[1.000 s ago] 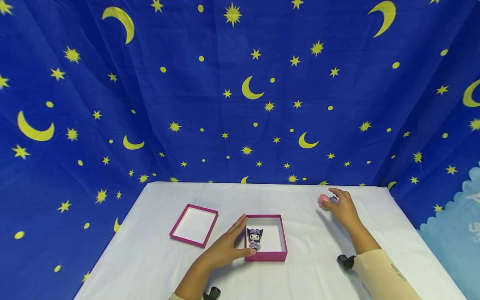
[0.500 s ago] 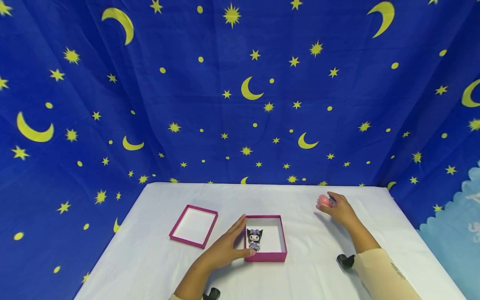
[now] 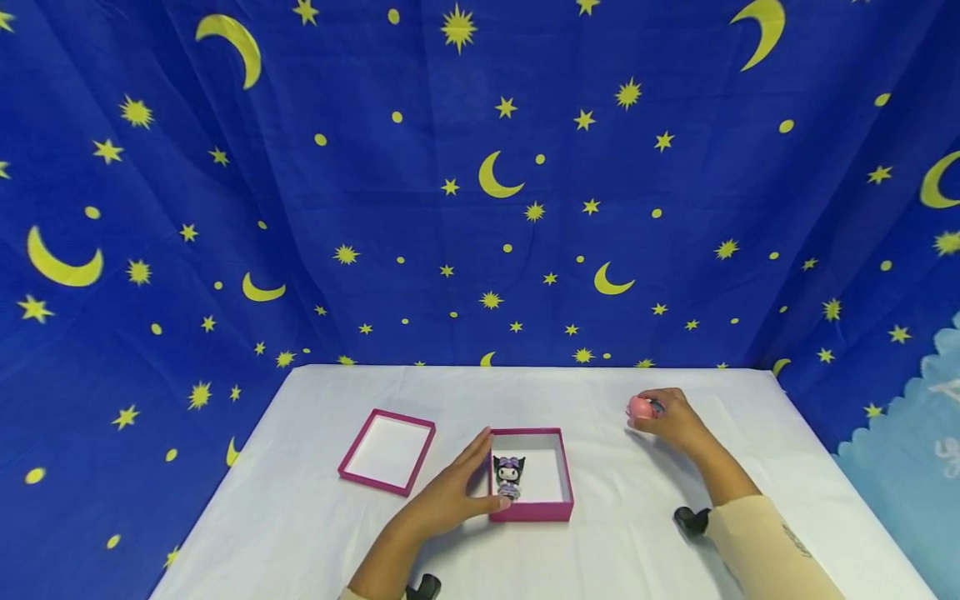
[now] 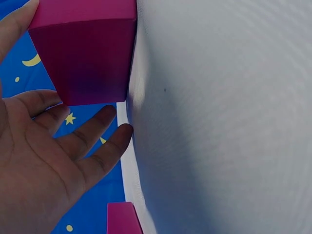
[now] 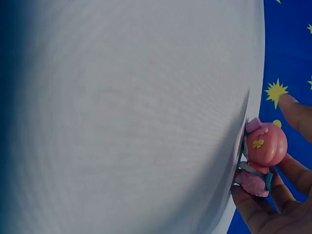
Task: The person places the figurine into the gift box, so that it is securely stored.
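Observation:
An open magenta box (image 3: 551, 510) with a white inside stands near the middle of the white table. A small black-and-purple figurine (image 3: 509, 476) is inside, against its left side. My left hand (image 3: 446, 493) spans that side, thumb at the near corner and fingertips at the far corner. In the left wrist view, other fingers spread free beside the box's outer wall (image 4: 87, 58). Far right, my right hand (image 3: 675, 421) holds a pink figurine (image 5: 265, 146) low at the table surface, fingers around its body. Part of this figurine is hidden by the hand.
Left of the box lies its matching lid (image 3: 387, 452), white inside facing up. The white tabletop (image 3: 600, 467) stretches between the box and my right hand. A blue curtain (image 3: 420, 217) with yellow moons and stars hangs behind the table's far edge.
My right hand has shifted slightly left and nearer with the pink figurine, its raised index finger now lower. The left hand, box and lid have stayed in place.

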The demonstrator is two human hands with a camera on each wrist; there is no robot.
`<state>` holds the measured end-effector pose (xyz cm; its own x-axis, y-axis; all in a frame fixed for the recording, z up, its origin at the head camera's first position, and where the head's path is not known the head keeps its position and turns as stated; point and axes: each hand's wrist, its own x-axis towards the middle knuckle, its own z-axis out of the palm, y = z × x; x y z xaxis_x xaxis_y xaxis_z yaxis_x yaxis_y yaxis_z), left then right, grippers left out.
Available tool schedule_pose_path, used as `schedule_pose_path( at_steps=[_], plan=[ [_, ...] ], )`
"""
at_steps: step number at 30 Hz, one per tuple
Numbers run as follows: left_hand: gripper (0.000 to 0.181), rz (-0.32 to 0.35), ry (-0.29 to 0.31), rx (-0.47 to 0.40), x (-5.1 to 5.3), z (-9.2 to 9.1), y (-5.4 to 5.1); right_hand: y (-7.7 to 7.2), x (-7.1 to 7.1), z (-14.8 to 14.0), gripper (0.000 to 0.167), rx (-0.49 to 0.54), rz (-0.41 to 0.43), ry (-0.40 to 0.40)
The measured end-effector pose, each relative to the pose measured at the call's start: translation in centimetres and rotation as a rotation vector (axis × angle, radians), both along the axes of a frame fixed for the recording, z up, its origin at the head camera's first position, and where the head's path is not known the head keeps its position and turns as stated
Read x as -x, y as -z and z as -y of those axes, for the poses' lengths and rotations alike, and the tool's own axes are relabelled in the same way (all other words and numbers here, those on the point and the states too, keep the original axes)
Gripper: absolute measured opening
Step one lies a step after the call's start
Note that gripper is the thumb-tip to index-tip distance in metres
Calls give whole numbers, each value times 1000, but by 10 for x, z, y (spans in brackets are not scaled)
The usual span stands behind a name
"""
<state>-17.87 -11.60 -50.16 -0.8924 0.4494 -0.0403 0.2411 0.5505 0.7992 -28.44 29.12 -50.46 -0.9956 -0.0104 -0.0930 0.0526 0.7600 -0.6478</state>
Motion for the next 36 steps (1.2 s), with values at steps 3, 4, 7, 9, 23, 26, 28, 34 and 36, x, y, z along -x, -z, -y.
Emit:
schedule_pose_path(
  at_steps=[3,4,7,9,23,26,28,34,36],
  plan=[
    [100,-1,1,-5,0,0,-1,1,-1,1,66,-9,-3,-14],
    [99,0,2,-6,0,0,-1,2,-1,1,66,-15,-6,-18],
    [100,-2,5,-8,0,0,-1,2,-2,1,63,-34,-21,-33],
    [100,-1,5,-8,0,0,-1,2,-3,2,59,-38,-22,-34],
    [99,7,2,0,-1,0,-1,2,-7,0,47,-27,-89,-32],
    [99,7,3,1,-1,0,0,2,-10,0,46,4,-120,-36],
    [100,6,3,9,-1,0,0,1,-12,1,46,21,-136,-40],
    [100,8,-6,13,-1,0,1,-3,-16,8,46,72,-144,-54],
    [100,6,-5,7,-1,0,1,-4,-18,10,45,90,-153,-58]
  ],
)
